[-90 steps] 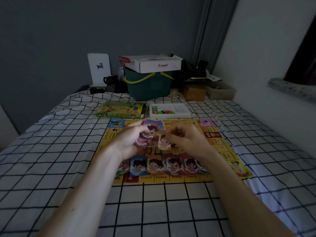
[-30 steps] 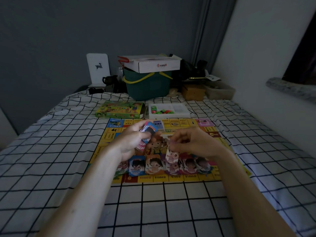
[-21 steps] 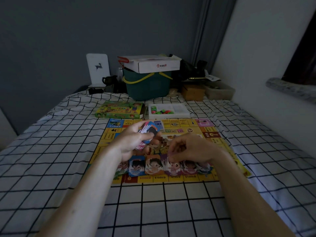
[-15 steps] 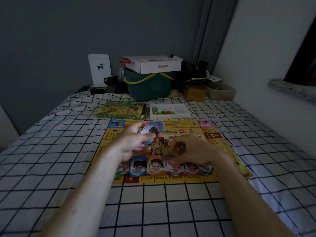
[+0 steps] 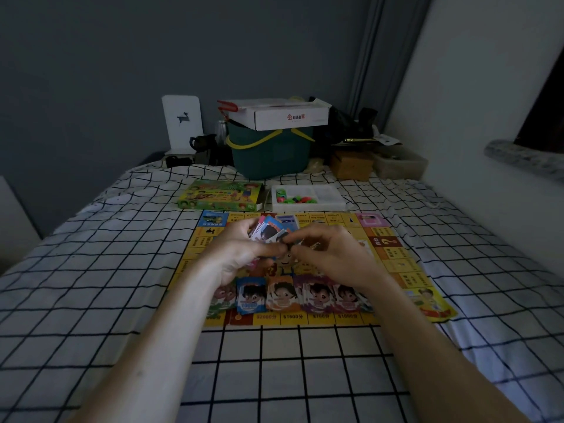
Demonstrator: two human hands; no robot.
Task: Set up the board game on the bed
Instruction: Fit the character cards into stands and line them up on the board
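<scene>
Two hands meet above the middle of the game board [image 5: 393, 264], which lies flat on the checked bed sheet [image 5: 91, 270]. My left hand [image 5: 241, 254] grips a fanned stack of character cards [image 5: 270, 232], thumb across the front and fingers curled behind. My right hand [image 5: 331, 254] comes in from the other side, its thumb and forefinger pinching the near edge of the top card in that stack, the remaining fingers loosely curled. The stack is held up off the board, just beyond both wrists.

Below the hands, a row of face-up character cards [image 5: 282, 296] sits along the board's near edge, side by side, just above the printed price squares; my left wrist covers part of the leftmost card and my right wrist the rightmost. Beyond the board's far edge lie the green game box [image 5: 219, 196] and, just beside it on the right, a white compartment tray [image 5: 308, 198] holding small coloured pieces [image 5: 293, 199]. Neither touches the board as far as I can tell.

At the head of the bed stands a dark green bucket [image 5: 270, 157] with a yellow handle, a white cardboard box [image 5: 280, 112] resting across its top, and a white stand with a deer mark [image 5: 182, 123] to its left.
</scene>
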